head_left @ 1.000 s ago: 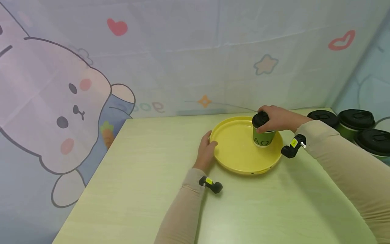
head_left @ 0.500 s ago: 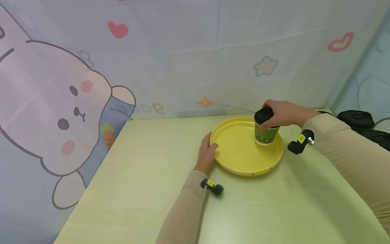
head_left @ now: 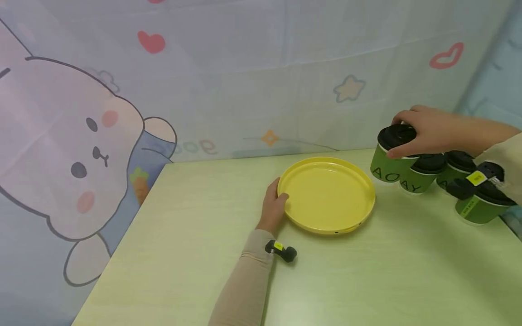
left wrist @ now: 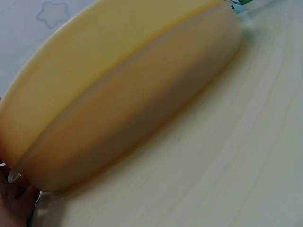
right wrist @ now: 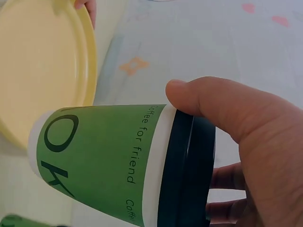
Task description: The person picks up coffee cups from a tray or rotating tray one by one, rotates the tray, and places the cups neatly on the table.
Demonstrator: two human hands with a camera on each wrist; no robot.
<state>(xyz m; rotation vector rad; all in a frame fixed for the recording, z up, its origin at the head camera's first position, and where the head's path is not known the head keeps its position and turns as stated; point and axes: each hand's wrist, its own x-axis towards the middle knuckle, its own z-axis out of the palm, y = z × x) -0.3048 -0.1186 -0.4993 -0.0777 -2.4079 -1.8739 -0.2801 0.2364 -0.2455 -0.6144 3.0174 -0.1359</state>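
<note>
In the head view, my left hand (head_left: 273, 208) grips the left rim of a round yellow tray (head_left: 326, 199), thumb over the edge and fingers along the outside. The tray's side wall (left wrist: 132, 104) fills much of the left wrist view. Beyond the tray's right edge, my right hand (head_left: 436, 131) holds a green paper coffee cup (head_left: 387, 164) by its black lid (right wrist: 187, 161), thumb on one side and fingers on the other. The cup is upright in the head view; whether its base touches the table I cannot tell.
Beside the held cup stand three more lidded green cups: one close by (head_left: 416, 181), one behind it (head_left: 446, 174), and one further front (head_left: 477, 209), partly under my right wrist. A printed cloth (head_left: 244, 81) hangs behind the pale table (head_left: 195, 235).
My right hand has carried the coffee cup off the tray, to the right, toward the other cups. My left hand stays at the tray's rim, and the tray has hardly moved.
</note>
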